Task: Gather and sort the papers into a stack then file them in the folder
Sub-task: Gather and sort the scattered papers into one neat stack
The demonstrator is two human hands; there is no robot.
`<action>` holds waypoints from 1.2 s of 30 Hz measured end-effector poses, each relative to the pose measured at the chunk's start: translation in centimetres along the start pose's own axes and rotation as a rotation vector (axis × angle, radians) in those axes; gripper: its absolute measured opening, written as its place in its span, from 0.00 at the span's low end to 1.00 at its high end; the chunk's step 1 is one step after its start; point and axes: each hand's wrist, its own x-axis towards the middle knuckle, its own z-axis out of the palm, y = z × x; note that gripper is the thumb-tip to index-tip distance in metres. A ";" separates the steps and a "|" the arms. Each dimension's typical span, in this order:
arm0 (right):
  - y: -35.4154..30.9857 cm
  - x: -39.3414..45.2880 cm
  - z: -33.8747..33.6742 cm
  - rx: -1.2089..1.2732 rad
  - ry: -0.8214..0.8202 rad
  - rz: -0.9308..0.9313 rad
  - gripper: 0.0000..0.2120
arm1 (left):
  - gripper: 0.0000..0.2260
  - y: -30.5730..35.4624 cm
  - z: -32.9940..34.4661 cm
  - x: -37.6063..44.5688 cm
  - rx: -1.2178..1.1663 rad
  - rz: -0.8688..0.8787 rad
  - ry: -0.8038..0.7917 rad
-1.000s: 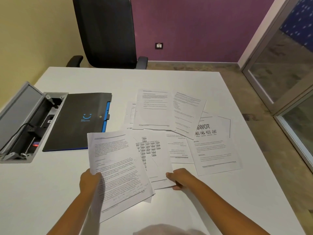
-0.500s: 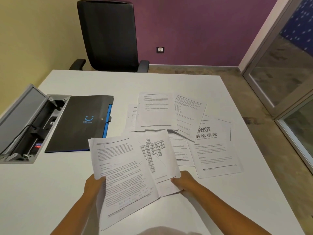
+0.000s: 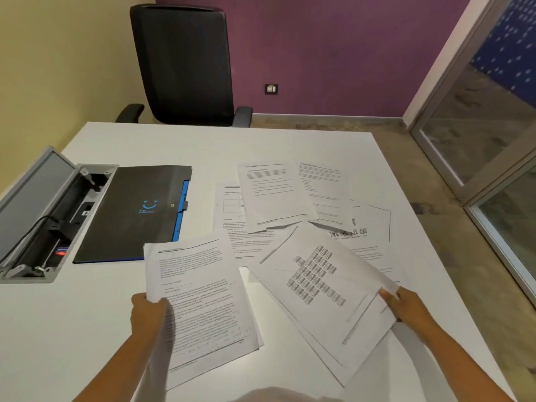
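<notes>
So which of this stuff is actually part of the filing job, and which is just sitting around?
Part of the job:
- text sheets in the left hand
- chart sheet in the right hand
- loose papers spread on the table
- black folder, closed

Just lying about:
- open cable box set in the table
- office chair
- wall socket

A large white rectangular table [image 3: 220,146] lies under and beyond the fingers. Far ahead of the fingertips, a black mesh-backed office chair [image 3: 182,62] stands against its far edge. Well to the left of the fingers, an open grey metal cable box [image 3: 43,216] sits sunk in the tabletop, a black cable [image 3: 27,232] inside. A small white wall socket [image 3: 271,89] sits on the purple wall [image 3: 333,53].
</notes>
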 end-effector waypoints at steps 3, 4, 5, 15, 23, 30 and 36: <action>0.4 -0.2 -2.0 0.032 -0.040 0.025 0.12 | 0.22 0.7 0.5 -0.3 0.074 -0.038 0.141; 0.5 -0.3 -2.5 0.041 -0.062 0.052 0.11 | 0.22 1.1 0.6 -0.5 0.107 -0.032 0.195; 0.5 -0.4 -3.0 0.047 -0.088 0.083 0.11 | 0.22 1.5 0.8 -0.9 0.127 -0.005 0.247; -2.1 -0.6 0.6 0.433 -0.229 0.080 0.16 | 0.14 4.8 5.3 -8.5 -0.132 0.330 -0.630; -8.0 -3.5 6.5 0.565 -0.217 -0.234 0.09 | 0.22 9.4 6.6 -11.3 -0.441 0.355 -0.793; -10.4 -3.7 6.2 0.398 -0.190 -0.381 0.16 | 0.16 11.4 5.3 -9.4 -0.394 0.429 -0.498; -11.9 -3.8 7.2 0.367 -0.230 -0.386 0.12 | 0.11 12.1 5.7 -9.9 -0.375 0.526 -0.540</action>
